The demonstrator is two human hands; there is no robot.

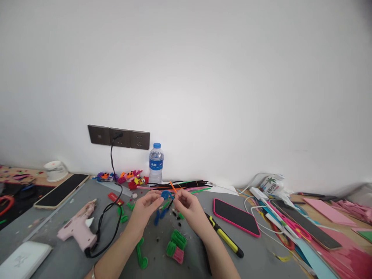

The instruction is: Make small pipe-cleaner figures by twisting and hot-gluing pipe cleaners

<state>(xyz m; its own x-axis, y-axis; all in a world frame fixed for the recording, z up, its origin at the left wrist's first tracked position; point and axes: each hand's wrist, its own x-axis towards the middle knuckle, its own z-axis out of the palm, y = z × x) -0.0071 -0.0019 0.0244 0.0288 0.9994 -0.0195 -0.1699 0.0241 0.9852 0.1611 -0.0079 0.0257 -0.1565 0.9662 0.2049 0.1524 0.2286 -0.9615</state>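
Note:
My left hand [147, 206] pinches a blue pipe-cleaner coil [166, 194] between thumb and fingertips. Close beside it, my right hand [187, 205] is closed on an orange pipe cleaner [173, 187] that sticks up from the fingers. A short blue end runs from the coil toward the right fingertips; whether they grip it is hard to see. Below the hands, blue pipe-cleaner pieces [157, 218] lie on the grey mat [157, 242]. Nearer me are a curled green pipe-cleaner piece [142, 257] and a green and pink bundle [175, 252].
A pink glue gun [78, 228] with a black cord lies left. Behind stand a water bottle [156, 164] and loose pipe cleaners [192, 186]. A yellow-black cutter [226, 238] and pink-cased phone [236, 217] lie right, with another phone [62, 190] far left.

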